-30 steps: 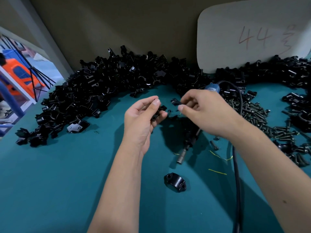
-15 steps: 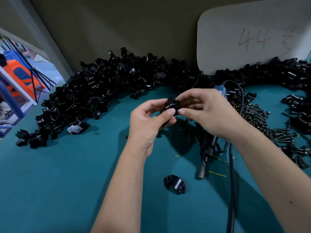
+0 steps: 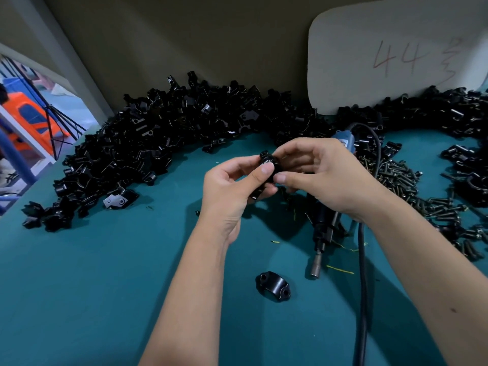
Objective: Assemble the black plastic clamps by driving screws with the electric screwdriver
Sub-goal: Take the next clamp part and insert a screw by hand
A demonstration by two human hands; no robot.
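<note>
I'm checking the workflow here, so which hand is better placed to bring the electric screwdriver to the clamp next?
Probably the right hand. The electric screwdriver hangs beneath its palm, apparently already held there, tip pointing down. The left hand pinches the clamp and can steady it.

Just one head-worn wide-angle cam, looking forward and down, close over the teal felt-covered table toward the back wall.

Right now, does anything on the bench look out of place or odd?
Little does. One lone clamp half lies apart from the piles, near the front of the teal table, and thin yellow scraps litter it by the screwdriver's tip. Both hands pinch a clamp piece.
</note>
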